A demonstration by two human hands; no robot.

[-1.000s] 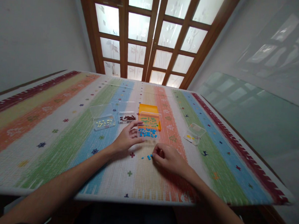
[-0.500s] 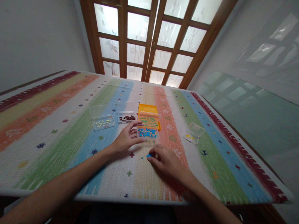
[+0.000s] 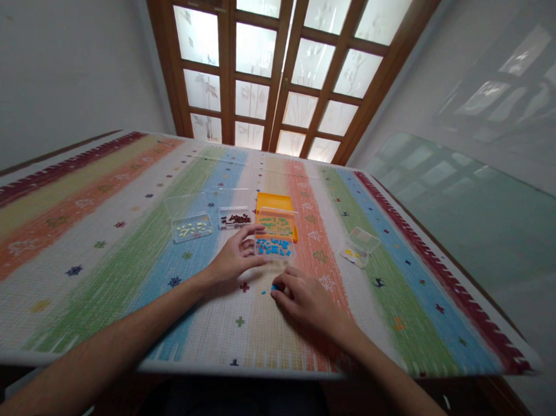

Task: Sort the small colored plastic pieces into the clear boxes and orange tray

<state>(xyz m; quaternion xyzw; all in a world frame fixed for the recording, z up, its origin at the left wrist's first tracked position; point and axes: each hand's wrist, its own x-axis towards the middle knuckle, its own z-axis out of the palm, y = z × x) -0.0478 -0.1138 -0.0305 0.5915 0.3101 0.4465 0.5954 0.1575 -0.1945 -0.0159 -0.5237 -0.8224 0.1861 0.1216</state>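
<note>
I count four clear plastic boxes: blue-piece box point(image 3: 277, 257), pale-piece box point(image 3: 194, 238) and brown-piece box point(image 3: 232, 227) left of it, yellow-piece box point(image 3: 363, 258) right. Before the blue-piece box, one loose piece point(image 3: 263, 292) lies between my hands; my right hand point(image 3: 310, 302) meets more blue pieces point(image 3: 274, 287), gripped or not I can't tell. My left hand point(image 3: 232, 258), fingers parted, curves at that box's left end.

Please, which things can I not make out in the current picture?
All in the head view:
Blue pieces at the right hand: partly hidden by that hand, so its grip is unclear.
Left hand: contact with the clear box beside it is too small to judge.
Yellow pieces: too small for exact shapes.
Forearms: cut off by the bottom edge.
</note>
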